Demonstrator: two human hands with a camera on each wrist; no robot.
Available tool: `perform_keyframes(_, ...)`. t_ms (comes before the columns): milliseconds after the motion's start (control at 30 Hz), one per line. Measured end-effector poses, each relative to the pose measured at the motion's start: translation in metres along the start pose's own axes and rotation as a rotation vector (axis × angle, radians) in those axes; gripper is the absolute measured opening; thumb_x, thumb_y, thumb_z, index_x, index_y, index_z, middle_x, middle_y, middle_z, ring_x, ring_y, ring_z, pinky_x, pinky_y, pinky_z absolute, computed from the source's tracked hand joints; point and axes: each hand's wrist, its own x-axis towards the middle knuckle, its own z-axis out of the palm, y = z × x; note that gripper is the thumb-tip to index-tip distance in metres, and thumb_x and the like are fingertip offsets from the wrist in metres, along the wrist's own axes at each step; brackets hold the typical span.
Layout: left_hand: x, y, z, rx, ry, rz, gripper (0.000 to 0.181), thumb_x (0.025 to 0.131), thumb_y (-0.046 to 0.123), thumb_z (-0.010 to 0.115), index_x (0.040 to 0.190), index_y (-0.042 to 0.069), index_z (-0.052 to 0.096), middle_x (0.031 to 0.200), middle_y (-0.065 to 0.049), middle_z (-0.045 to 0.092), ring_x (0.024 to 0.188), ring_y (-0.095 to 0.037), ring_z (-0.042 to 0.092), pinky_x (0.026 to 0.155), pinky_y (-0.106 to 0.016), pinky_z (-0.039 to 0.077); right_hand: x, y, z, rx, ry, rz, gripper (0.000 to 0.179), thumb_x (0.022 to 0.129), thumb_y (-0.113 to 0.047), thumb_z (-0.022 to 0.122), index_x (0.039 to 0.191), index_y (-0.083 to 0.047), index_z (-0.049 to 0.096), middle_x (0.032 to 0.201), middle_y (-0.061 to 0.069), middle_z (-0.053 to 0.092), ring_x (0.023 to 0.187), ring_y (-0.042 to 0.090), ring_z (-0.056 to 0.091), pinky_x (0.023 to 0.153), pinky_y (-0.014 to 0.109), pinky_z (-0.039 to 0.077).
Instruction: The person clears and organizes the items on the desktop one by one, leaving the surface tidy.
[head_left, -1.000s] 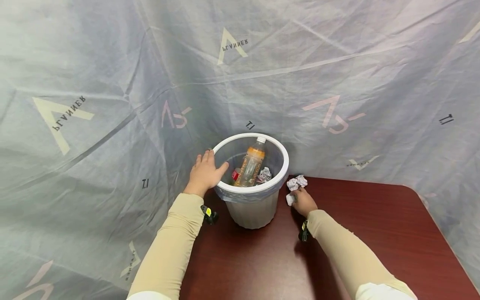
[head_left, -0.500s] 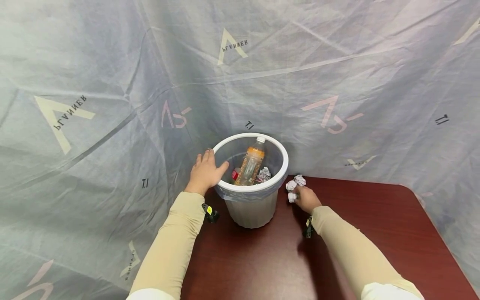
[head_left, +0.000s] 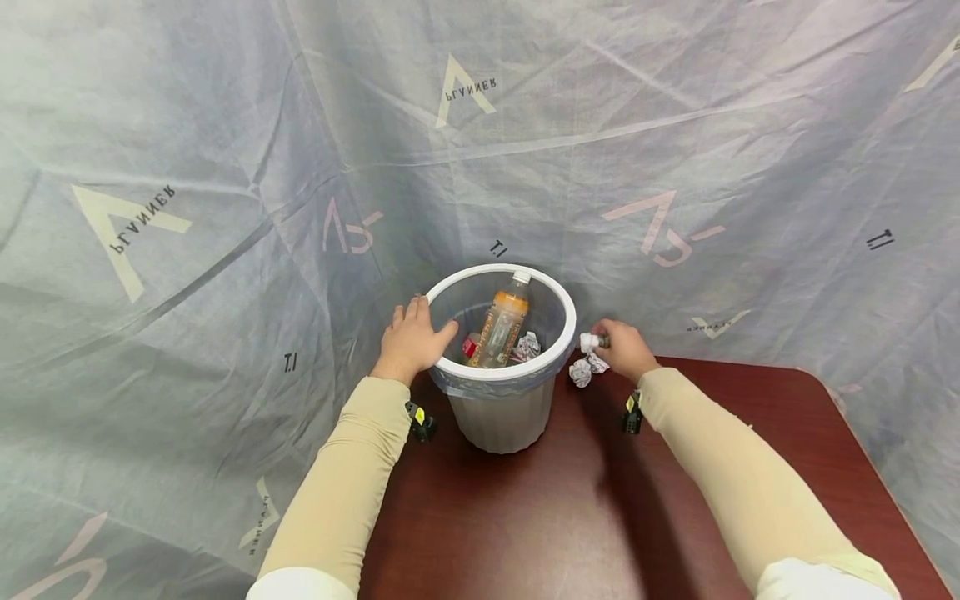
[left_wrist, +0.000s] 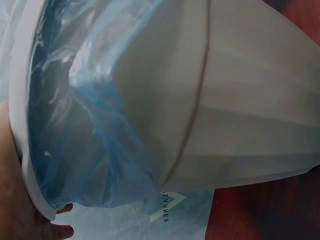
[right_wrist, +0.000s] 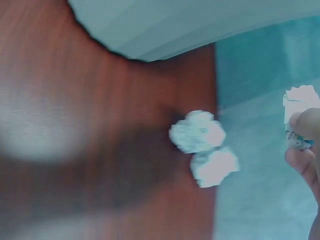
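Note:
A grey trash bin [head_left: 502, 425] with a white rim and a clear bluish liner stands on the table. My left hand [head_left: 408, 343] holds the left side of its rim, thumb toward the inside; the left wrist view shows fingertips [left_wrist: 64, 231] bent past the rim's outer edge. Right of the bin, my right hand [head_left: 624, 348] pinches a crumpled paper [right_wrist: 300, 100] with some dark print, raised above the table. Beneath it lie two crumpled paper balls [head_left: 581, 372], close together. Inside the bin are an orange-labelled plastic bottle [head_left: 501, 325], a red item [head_left: 471, 345] and crumpled paper [head_left: 528, 345].
The dark red table [head_left: 720, 467] reaches right and toward me. Grey printed sheeting [head_left: 660, 150] hangs behind and to the left, close to the bin and the table's back edge. The bottle's white cap [head_left: 521, 276] reaches up to the rim.
My right hand has lifted the crumpled paper off the table, moving up and away from me. The two paper balls have shifted slightly. The left hand stays on the rim.

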Motion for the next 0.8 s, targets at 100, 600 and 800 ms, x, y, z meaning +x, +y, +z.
perform_keyframes(100,0.001,0.0,0.001,0.002,0.001,0.001,0.09,0.097,0.06,0.041,0.16,0.0,0.019,0.165,-0.02,0.022,0.152,-0.046,0.014,0.117,-0.062,0.023,0.011,-0.01,-0.021,-0.004,-0.002,0.004,0.027,0.084,-0.006,0.076,0.108,0.001,0.066,0.099,0.019,0.07,0.089,0.034,0.065,0.083,0.051,0.051)
perform_keyframes(600,0.0,0.0,-0.001,0.011,-0.036,0.002,0.091,0.097,0.06,0.04,0.161,0.0,0.014,0.167,-0.02,0.016,0.152,-0.046,0.01,0.118,-0.062,0.022,0.047,-0.069,-0.101,-0.009,0.071,-0.113,0.029,0.087,-0.007,0.077,0.114,-0.001,0.068,0.105,0.019,0.068,0.089,0.031,0.066,0.08,0.047,0.054)
perform_keyframes(800,0.0,0.0,-0.001,0.015,-0.034,0.008,0.092,0.097,0.062,0.038,0.162,0.001,0.013,0.167,-0.02,0.017,0.152,-0.046,0.011,0.118,-0.062,0.022,0.05,-0.099,-0.112,-0.007,0.014,-0.22,0.029,0.089,-0.008,0.076,0.116,-0.004,0.069,0.105,0.017,0.069,0.088,0.031,0.067,0.079,0.046,0.055)
